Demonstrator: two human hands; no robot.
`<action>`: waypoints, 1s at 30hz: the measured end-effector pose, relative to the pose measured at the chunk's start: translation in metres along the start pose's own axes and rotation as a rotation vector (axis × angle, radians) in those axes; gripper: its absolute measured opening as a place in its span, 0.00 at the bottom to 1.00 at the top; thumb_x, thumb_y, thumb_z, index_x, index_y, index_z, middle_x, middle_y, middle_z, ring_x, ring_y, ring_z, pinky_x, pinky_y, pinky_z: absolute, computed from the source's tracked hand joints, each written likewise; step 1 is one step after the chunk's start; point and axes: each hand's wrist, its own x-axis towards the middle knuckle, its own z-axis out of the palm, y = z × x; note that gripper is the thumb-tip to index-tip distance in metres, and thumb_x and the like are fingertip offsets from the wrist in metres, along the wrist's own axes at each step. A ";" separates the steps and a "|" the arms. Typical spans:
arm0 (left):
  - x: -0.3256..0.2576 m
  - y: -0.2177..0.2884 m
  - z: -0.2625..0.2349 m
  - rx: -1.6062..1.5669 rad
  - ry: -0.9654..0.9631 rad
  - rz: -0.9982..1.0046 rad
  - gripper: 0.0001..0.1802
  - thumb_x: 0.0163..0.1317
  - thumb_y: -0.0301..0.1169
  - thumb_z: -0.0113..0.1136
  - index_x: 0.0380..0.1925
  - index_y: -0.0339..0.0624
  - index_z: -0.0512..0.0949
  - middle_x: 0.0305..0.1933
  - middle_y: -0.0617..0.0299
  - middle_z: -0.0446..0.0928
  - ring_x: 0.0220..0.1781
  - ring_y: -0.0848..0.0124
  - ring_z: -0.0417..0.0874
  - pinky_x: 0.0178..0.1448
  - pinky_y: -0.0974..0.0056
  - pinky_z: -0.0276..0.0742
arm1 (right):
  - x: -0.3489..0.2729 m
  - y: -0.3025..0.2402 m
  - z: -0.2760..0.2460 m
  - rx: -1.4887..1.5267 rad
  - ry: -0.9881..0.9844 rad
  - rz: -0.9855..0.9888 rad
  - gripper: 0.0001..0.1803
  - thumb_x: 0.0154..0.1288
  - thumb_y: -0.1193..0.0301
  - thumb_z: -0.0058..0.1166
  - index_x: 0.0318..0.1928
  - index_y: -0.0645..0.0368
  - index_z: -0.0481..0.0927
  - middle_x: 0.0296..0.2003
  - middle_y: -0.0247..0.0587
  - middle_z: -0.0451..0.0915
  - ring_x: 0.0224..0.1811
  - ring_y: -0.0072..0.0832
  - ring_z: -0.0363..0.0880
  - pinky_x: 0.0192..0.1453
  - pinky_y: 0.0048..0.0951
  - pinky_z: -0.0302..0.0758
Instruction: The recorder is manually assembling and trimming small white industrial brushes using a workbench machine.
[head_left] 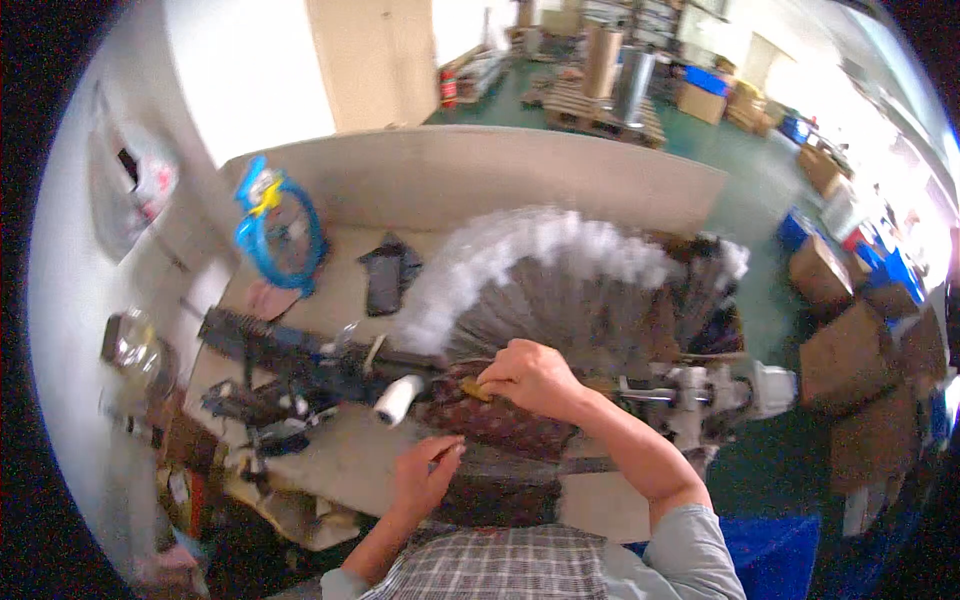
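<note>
My right hand [535, 378] is closed in a pinch above a dark red patterned cloth [520, 428]. Between its thumb and fingers is a small yellow piece [474, 388], its kind unclear. Lower and to the left, my left hand [424, 478] has its fingers bent together at the cloth's left edge; what they hold, if anything, is hidden. A white cylinder [398, 400] lies just left of the cloth. Beyond both hands spreads a wide fan of dark, thin material [550, 305] with a white fluffy outer edge [530, 235].
Black machine parts [265, 350] lie at left, a metal machine head with a shaft [700, 390] at right. A phone [383, 282] and a blue ring with yellow tape [285, 240] sit farther back. A low panel [460, 170] edges the table. Cardboard boxes [850, 360] stand right.
</note>
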 end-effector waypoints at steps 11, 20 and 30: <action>0.023 -0.007 -0.029 -1.122 0.049 -0.399 0.21 0.65 0.47 0.45 0.38 0.39 0.75 0.30 0.59 0.78 0.28 0.72 0.77 0.30 0.68 0.72 | 0.035 -0.031 0.040 -0.223 0.050 0.189 0.08 0.50 0.62 0.57 0.27 0.51 0.82 0.25 0.33 0.78 0.34 0.34 0.77 0.37 0.36 0.74; 0.047 -0.049 0.002 0.041 0.046 -0.186 0.27 0.49 0.55 0.62 0.17 0.38 0.80 0.16 0.63 0.76 0.19 0.71 0.76 0.27 0.66 0.70 | 0.047 -0.032 0.038 -0.322 -0.047 0.144 0.06 0.50 0.65 0.54 0.23 0.52 0.78 0.23 0.34 0.76 0.33 0.35 0.76 0.37 0.37 0.74; 0.054 -0.054 0.029 -0.720 0.135 -0.278 0.12 0.54 0.28 0.60 0.38 0.39 0.73 0.31 0.62 0.75 0.31 0.73 0.76 0.37 0.65 0.73 | 0.008 -0.025 0.010 -0.412 0.066 -0.026 0.05 0.47 0.65 0.51 0.23 0.50 0.77 0.26 0.33 0.76 0.35 0.33 0.75 0.37 0.35 0.71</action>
